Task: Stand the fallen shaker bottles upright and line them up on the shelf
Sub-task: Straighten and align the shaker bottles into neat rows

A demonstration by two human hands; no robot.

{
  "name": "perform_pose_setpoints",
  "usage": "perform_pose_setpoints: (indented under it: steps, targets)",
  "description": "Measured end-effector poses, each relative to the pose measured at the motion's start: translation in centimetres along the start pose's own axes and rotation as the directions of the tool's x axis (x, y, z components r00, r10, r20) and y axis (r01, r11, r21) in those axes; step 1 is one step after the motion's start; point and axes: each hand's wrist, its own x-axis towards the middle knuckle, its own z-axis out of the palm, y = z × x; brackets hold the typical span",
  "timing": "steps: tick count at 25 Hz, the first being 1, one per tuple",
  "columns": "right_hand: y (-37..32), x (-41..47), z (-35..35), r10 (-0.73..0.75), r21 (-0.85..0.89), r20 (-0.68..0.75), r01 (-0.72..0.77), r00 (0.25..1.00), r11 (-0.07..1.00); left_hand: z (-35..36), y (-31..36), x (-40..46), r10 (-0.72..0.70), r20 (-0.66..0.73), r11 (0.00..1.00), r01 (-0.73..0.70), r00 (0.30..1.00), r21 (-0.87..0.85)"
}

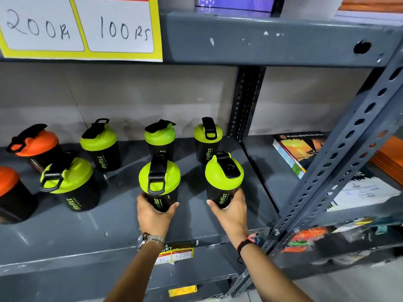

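Several black shaker bottles stand upright in two rows on the grey metal shelf. My left hand grips the base of a green-lidded shaker in the front row. To its right, my right hand holds another green-lidded shaker, also upright. Behind them stand three green-lidded shakers. Further left are a front-row green-lidded shaker and two orange-lidded shakers.
A perforated steel upright slants across the right side, close to my right hand. Beyond it lie stacked books and papers. The upper shelf edge carries yellow price signs. Small price tags hang on the shelf front.
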Motion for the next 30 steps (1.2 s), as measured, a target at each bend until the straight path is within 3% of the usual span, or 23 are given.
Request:
perform_pose_setpoints:
  steps: [20, 26, 30]
  targets:
    - [0.1, -1.0, -0.9, 0.055, -0.041, 0.057, -0.053, 0.997, 0.998, -0.9, -0.7, -1.0, 0.072, 0.057, 0.997, -0.073, 0.996, -0.001]
    - [-0.5, -6.2, 0.1, 0.064, -0.097, -0.094, -0.073, 0.993, 0.993, -4.6, -3.0, -0.9, 0.061, 0.168, 0.998, -0.056, 0.984, -0.036]
    - [-3.2, -10.7, 4.1, -0.008, -0.021, -0.113, 0.005, 0.994, 1.0, -10.3, -5.9, 1.1, 0.051, 0.074, 0.996, -0.045, 0.996, -0.079]
